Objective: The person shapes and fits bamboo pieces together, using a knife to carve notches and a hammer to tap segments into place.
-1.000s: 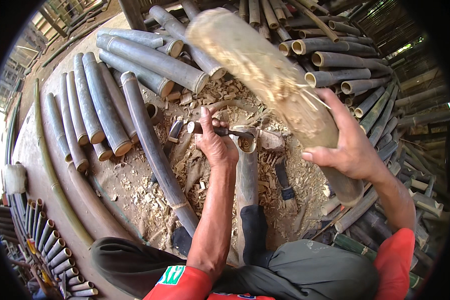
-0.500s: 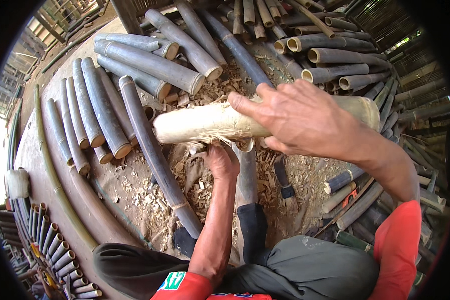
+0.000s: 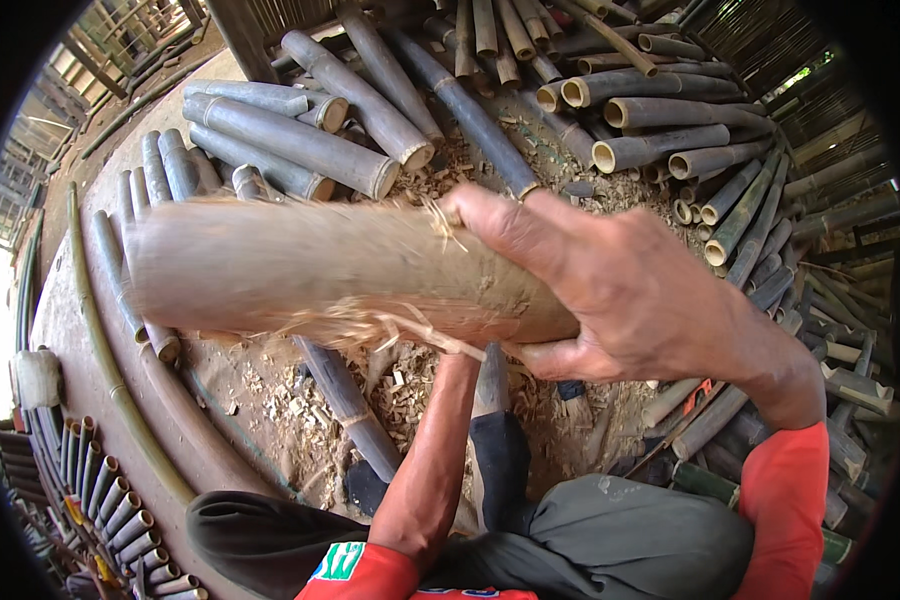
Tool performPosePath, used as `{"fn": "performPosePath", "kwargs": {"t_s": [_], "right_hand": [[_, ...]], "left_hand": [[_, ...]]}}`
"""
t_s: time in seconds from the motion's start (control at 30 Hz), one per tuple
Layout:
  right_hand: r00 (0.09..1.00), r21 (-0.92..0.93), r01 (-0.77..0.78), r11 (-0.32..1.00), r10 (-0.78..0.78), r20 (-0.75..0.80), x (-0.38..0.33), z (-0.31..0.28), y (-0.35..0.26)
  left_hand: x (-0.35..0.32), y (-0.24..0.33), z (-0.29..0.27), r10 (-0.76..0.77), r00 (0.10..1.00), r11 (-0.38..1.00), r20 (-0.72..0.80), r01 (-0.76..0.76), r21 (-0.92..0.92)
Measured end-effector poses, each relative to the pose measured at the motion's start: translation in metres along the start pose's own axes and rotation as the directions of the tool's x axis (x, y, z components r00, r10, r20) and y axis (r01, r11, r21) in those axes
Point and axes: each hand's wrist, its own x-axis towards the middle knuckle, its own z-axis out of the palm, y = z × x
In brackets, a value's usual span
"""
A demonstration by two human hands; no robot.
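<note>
A thick, peeled bamboo tube (image 3: 350,255) lies across the middle of my view, its left end blurred by motion. My right hand (image 3: 620,285) is closed round its right end, gripping from above with the thumb side toward the tube's middle. Loose fibres and pale shavings cling along its lower edge. My left wrist (image 3: 457,375) rises to the tube's underside; the fingers of that hand are hidden behind it. Just right of the wrist stands the tapered tip of an upright bamboo stake (image 3: 492,380), its lower part wrapped in dark cloth (image 3: 498,460).
Dark bamboo lengths (image 3: 290,130) are stacked at the far left. More cut tubes (image 3: 660,150) are piled at the far right. A bamboo pole (image 3: 350,410) lies left of my forearm. Wood chips (image 3: 410,370) cover the ground. Short tubes (image 3: 125,520) line the lower left.
The bamboo tube has swung left and closer to me, with my right hand still on it. It now hides my left hand, which showed closed beneath it before.
</note>
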Motion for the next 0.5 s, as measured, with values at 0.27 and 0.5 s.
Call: {"fn": "performPosePath", "kwargs": {"t_s": [0.27, 0.5], "right_hand": [[0.995, 0.095, -0.094, 0.991, 0.089, 0.053, -0.001, 0.02, 0.028], [0.979, 0.203, -0.142, 0.969, 0.167, -0.113, -0.012, 0.022, 0.032]], "left_hand": [[-0.015, 0.036, 0.012, 0.237, 0.971, 0.955, -0.023, -0.229, 0.187], [-0.024, 0.05, 0.017, 0.156, 0.98, 0.876, 0.125, -0.195, 0.44]]}}
